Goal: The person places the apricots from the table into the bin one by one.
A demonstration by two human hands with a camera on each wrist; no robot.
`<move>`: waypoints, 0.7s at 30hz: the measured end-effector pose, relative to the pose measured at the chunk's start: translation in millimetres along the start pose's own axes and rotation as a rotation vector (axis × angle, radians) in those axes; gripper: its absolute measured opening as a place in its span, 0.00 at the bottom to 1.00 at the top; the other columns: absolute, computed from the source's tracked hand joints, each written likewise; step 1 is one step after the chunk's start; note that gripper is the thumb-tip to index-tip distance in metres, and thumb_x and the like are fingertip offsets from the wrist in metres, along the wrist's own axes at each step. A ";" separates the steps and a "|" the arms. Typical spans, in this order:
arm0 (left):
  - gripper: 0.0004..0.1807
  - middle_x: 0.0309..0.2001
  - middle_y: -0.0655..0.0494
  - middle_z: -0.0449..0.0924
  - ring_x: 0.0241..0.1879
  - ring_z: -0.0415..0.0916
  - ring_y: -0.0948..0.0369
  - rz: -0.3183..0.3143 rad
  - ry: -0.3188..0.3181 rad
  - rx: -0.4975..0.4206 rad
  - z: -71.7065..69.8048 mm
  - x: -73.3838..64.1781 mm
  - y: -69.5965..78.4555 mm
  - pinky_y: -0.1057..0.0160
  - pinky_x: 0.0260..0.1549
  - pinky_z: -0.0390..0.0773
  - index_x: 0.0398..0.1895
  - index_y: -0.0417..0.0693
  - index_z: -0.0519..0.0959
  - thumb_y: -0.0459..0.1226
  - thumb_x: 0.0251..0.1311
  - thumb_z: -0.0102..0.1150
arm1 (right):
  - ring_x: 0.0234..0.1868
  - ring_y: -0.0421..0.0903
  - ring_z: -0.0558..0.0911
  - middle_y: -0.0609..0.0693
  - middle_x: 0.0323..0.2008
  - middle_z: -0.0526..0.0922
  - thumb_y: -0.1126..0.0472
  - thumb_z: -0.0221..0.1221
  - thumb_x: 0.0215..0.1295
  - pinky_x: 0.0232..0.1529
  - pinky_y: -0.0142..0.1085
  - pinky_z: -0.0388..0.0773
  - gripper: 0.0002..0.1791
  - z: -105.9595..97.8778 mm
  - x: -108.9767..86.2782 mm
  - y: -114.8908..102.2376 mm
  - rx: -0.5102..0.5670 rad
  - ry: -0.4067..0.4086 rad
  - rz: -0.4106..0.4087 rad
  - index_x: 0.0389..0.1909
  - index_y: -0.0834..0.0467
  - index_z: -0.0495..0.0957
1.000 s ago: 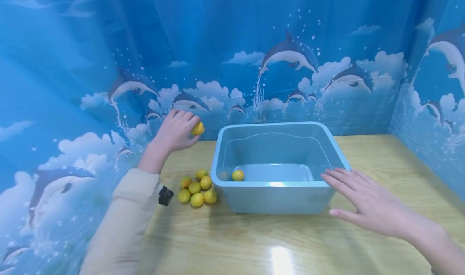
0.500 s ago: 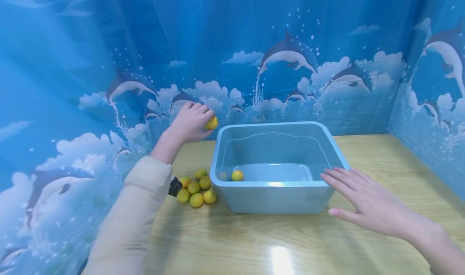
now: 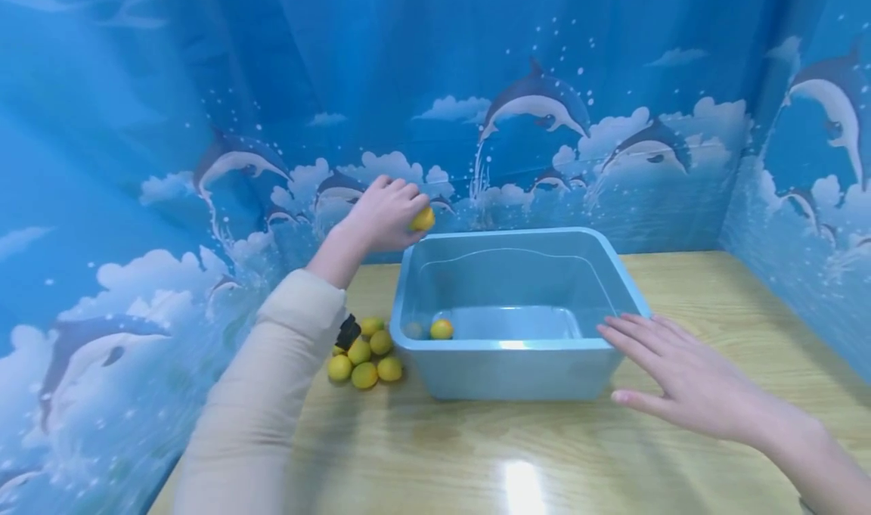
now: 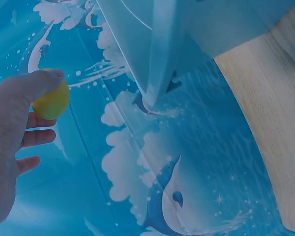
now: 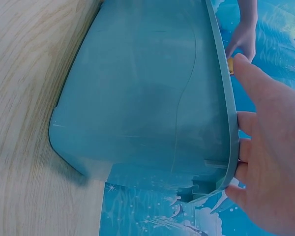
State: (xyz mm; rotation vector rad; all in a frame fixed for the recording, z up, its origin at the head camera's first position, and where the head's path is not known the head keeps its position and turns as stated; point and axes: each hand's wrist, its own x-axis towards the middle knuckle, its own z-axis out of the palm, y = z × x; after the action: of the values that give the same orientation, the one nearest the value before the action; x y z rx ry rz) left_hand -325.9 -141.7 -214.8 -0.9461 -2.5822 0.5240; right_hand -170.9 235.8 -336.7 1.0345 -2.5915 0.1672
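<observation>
My left hand [image 3: 388, 214] holds a yellow tangerine [image 3: 423, 218] above the back-left corner of a light blue plastic bin [image 3: 517, 371]. In the left wrist view, the thumb and fingers pinch that tangerine [image 4: 51, 103], with the other fingers apart from it. One orange-yellow tangerine [image 3: 441, 329] lies on the bin's floor near its left wall. Fingers extended, my right hand [image 3: 694, 371] rests on the bin's right rim; in the right wrist view the fingertips touch the rim [image 5: 231, 123]. Left of the bin several tangerines [image 3: 364, 375] sit in a cluster, partly hidden by the left wrist's black device.
The bin stands on a light wooden table [image 3: 435, 454]. A blue curtain [image 3: 422, 61] printed with dolphins and clouds hangs behind the table and along both sides. My left sleeve [image 3: 272, 394] crosses beside the tangerine cluster.
My left hand has moved right and slightly up with its tangerine, from left of the bin to its back-left corner. The right hand stays at the rim.
</observation>
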 end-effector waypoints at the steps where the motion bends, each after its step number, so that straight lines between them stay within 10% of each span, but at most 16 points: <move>1: 0.21 0.45 0.49 0.75 0.47 0.70 0.51 0.003 -0.007 -0.002 -0.2 1.9 1.3 0.50 0.53 0.65 0.48 0.45 0.74 0.48 0.57 0.58 | 0.60 0.59 0.66 0.56 0.62 0.67 0.42 0.61 0.56 0.66 0.27 0.30 0.41 -0.3 0.2 -0.1 0.001 0.001 -0.003 0.68 0.54 0.59; 21: 0.28 0.52 0.50 0.74 0.52 0.68 0.53 -0.019 -0.125 0.038 -3.6 23.8 21.4 0.52 0.54 0.64 0.55 0.47 0.71 0.53 0.57 0.58 | 0.61 0.60 0.65 0.57 0.63 0.66 0.41 0.60 0.57 0.65 0.28 0.29 0.41 -2.7 0.0 -2.6 0.010 -0.017 0.018 0.67 0.56 0.60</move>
State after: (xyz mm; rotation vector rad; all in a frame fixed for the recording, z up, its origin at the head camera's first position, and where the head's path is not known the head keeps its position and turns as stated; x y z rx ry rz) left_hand -329.9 -109.8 -216.9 -0.9022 -2.6785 0.6439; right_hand -168.4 234.5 -334.2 1.0209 -2.6184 0.1767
